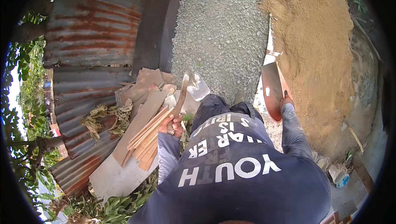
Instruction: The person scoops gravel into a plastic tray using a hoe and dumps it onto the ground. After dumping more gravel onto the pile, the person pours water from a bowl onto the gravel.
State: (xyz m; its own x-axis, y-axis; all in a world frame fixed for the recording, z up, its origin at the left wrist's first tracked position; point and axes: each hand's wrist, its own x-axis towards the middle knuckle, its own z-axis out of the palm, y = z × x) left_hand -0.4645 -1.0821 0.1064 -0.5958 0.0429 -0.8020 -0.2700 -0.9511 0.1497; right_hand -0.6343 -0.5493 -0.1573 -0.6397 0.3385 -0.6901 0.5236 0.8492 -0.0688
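My left hand (171, 126) is closed round the wooden handle of a hoe (181, 98), just above a stack of thin wood strips. The hoe's pale metal blade (199, 88) lies towards the gravel edge. On the other side, my right hand (286, 100) grips the rim of a reddish-brown head pan (272, 96). The pan is tilted on its side, with a handle slot showing, between the gravel and the sand. Part of its inside is hidden from me.
Ahead spreads a bed of grey gravel (218, 30), with a sand heap (313, 55) to its right. Rusty corrugated sheets (95, 26), boards (144, 121) and dry leaves (107, 119) are on the left. A dirty bucket (338, 172) stands at the lower right.
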